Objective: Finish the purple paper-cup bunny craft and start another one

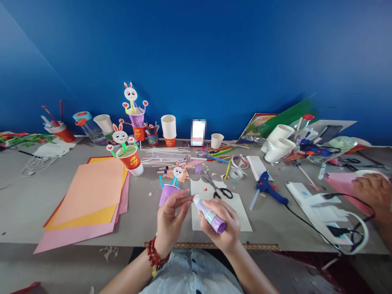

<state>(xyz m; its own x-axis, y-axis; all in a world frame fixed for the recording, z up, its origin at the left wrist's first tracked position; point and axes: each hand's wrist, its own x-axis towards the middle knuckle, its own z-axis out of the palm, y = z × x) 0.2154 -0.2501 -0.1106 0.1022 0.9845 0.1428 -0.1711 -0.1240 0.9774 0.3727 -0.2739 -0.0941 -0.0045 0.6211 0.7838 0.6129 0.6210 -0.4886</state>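
My right hand [225, 222] is wrapped round a glue stick [210, 216] with a purple base, its white tip pointing up and left. Touching or almost touching that tip are the fingertips of my left hand [172, 214], which are drawn together in a pinch; anything between them is too small or hidden to make out. Just behind my left hand stands a purple paper cup [168, 194] with a white bunny head [178, 172] and blue arms. White paper [220, 216] lies under my right hand, with a small red heart cutout [205, 189] and black-handled scissors [226, 192] beyond.
Coloured paper sheets [88, 192] are stacked at left, below two more bunny cups, one with green arms [131, 159]. A blue glue gun [269, 190] and a cabled power strip [318, 212] lie at right. Another person's hand [372, 192] rests at the far right.
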